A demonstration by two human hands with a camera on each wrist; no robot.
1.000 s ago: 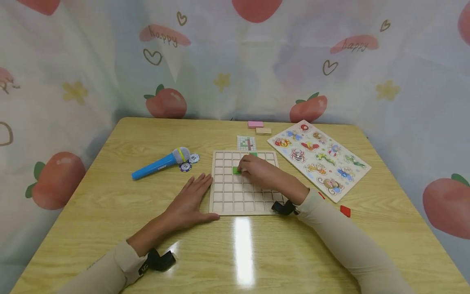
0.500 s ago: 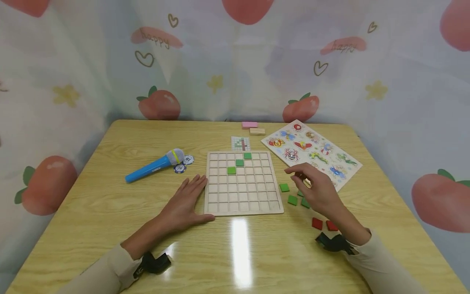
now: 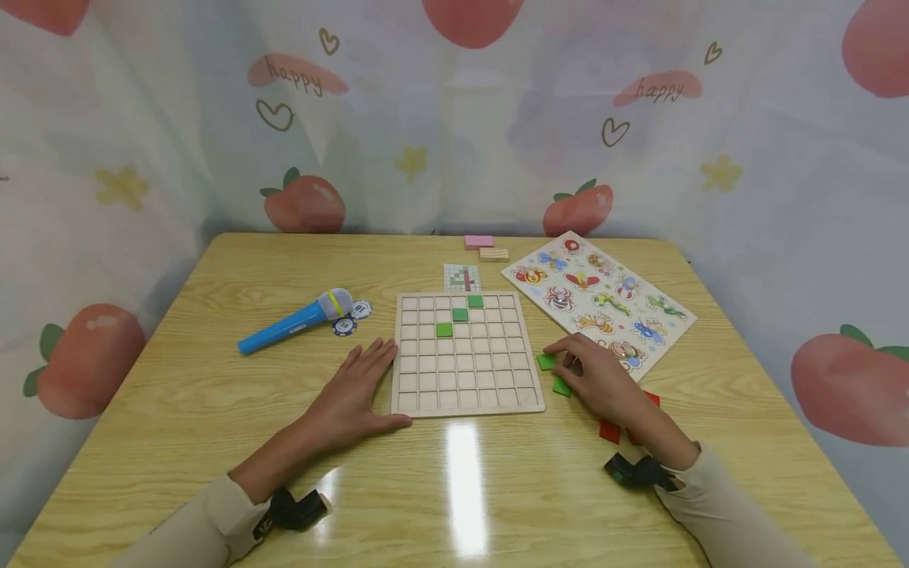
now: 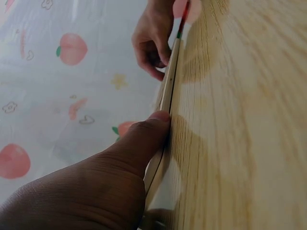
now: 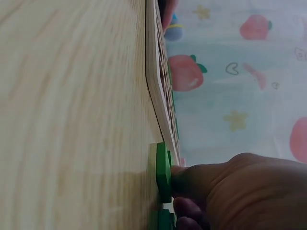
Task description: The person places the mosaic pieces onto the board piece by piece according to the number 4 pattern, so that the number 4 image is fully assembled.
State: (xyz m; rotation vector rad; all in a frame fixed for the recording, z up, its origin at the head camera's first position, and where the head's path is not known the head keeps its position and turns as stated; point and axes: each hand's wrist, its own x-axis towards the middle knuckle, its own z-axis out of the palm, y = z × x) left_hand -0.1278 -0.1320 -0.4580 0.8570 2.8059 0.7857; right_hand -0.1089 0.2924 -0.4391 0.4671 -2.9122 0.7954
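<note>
A wooden grid board (image 3: 469, 394) lies mid-table, with a diagonal of green tiles (image 3: 443, 330) in its cells. My left hand (image 3: 348, 398) rests at its left edge, fingers extended and thumb by the front-left corner; in the left wrist view the thumb (image 4: 139, 143) touches the board's side. To the right of the board my right hand (image 3: 600, 379) reaches down over loose green tiles (image 3: 562, 386), fingers bent, a gap between index and thumb. The right wrist view shows its thumb (image 5: 196, 179) at the top of a green tile (image 5: 163, 167) lying on the table. Other tiles are hidden beneath this hand.
Red tiles (image 3: 609, 431) lie beside the right wrist. An insect puzzle board (image 3: 604, 296) sits at the back right. Behind the grid are a pattern card (image 3: 461, 277), a pink block (image 3: 479, 242) and a wooden block (image 3: 494, 255). A toy microphone (image 3: 294, 322) and chips (image 3: 345, 326) lie left.
My right hand has left a green tile on the grid, moved right off the board, and come down to the loose green tiles. The left hand keeps its place at the board's edge.
</note>
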